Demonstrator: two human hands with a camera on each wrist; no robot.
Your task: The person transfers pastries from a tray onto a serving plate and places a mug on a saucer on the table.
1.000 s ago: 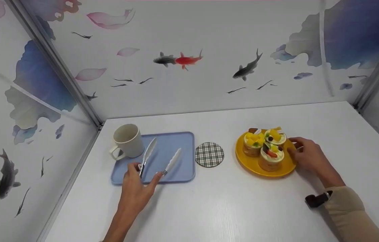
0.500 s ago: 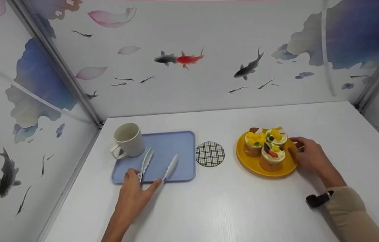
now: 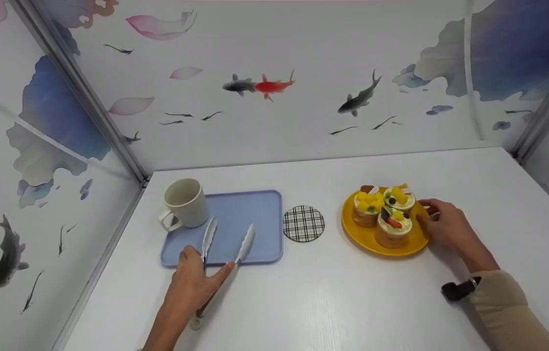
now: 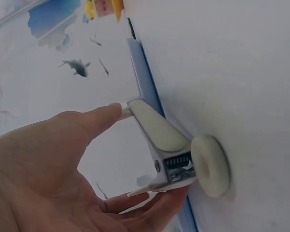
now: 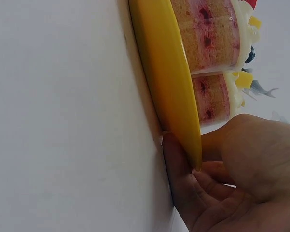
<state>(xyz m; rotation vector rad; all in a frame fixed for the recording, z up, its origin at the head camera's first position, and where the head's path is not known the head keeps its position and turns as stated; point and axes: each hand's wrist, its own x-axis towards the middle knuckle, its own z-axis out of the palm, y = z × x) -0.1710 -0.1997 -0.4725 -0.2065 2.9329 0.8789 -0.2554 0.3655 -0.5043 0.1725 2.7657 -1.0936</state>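
Note:
My left hand holds a pair of metal tongs between thumb and fingers, their arms spread apart. The pale ring end of the tongs pokes out past the fingers in the left wrist view, close to the tabletop. The tong tips overlap the blue tray in the head view, with nothing between them. On the right, my right hand grips the rim of a yellow plate, thumb above and fingers under the edge. Three cups of fruit-topped cake stand on this plate.
A cream mug stands at the tray's back left, handle toward the left. Between tray and plate lies a round checked coaster. Walls printed with fish enclose the white table at the back and sides.
My left hand has drawn the tongs back toward the near edge and slightly left, so their ring end now shows below the hand. My right hand and the plate have stayed in place.

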